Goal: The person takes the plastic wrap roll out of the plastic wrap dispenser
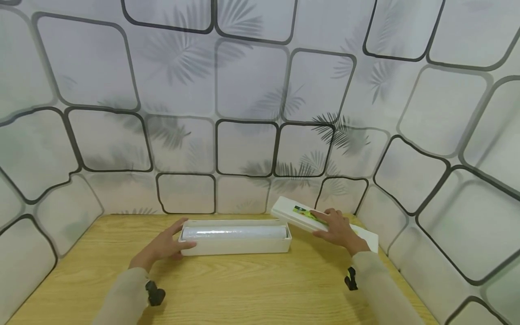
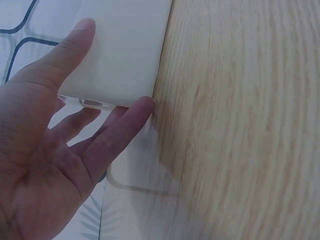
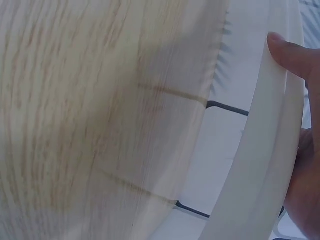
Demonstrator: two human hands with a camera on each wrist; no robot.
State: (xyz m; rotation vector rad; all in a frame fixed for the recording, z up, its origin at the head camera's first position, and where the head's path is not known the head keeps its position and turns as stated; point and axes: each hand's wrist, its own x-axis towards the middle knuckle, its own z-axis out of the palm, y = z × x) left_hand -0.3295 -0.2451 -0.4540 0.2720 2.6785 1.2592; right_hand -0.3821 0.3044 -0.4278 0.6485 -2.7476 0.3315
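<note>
A long white box lies on the table with its top uncovered. Inside it is a shiny, clear-whitish roll that looks like cling film. My left hand grips the box's left end; in the left wrist view the thumb rests on the white side of the box and the other fingers are around its end. My right hand holds a long white lid with a green and yellow label, tilted above the table beyond the box's right end. The right wrist view shows the lid's edge under the thumb.
The light wood table meets patterned walls at the back and at both sides. The lid's right end is close to the right wall. Dark straps sit on both sleeved wrists.
</note>
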